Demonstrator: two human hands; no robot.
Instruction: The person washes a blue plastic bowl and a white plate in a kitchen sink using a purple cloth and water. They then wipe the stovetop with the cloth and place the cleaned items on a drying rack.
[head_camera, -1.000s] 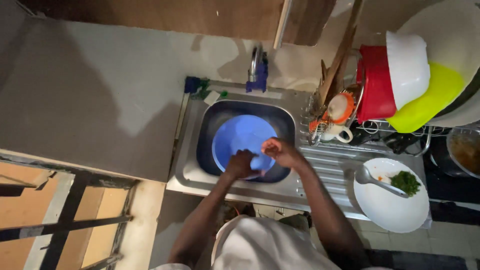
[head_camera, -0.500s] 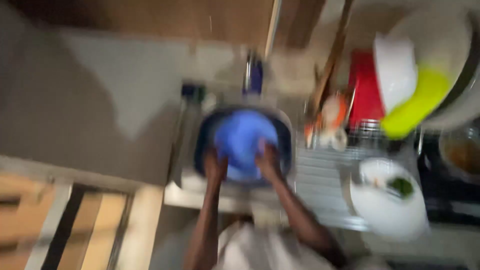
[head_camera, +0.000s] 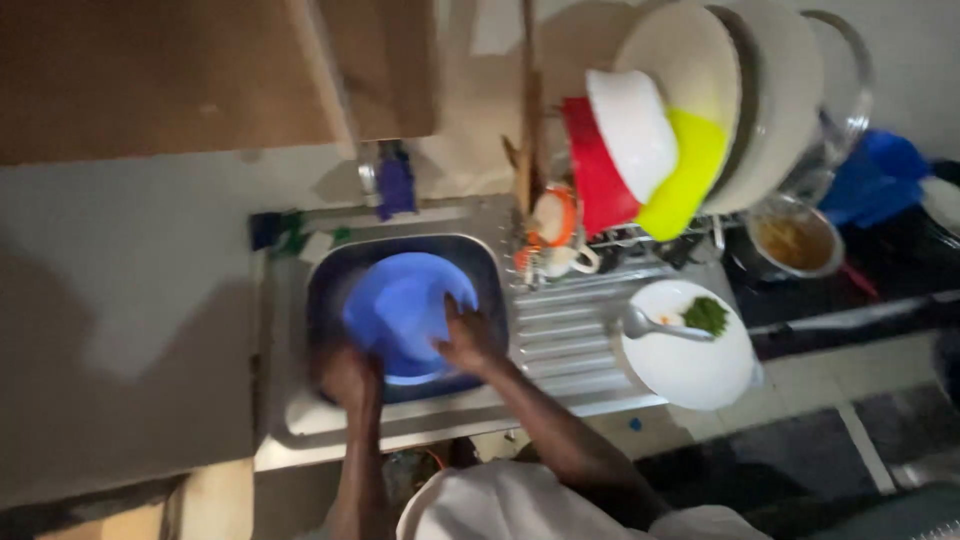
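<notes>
Here, right hand (head_camera: 468, 340) spread on blue bowl (head_camera: 405, 312), left hand (head_camera: 348, 376) at its rim.

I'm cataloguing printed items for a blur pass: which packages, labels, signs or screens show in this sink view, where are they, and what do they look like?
None can be made out: no package, label, sign or screen.
The picture holds only plain ware: a blue bowl in the sink under both hands, a white plate with spoon on the drainboard, and stacked bowls in the rack.
</notes>
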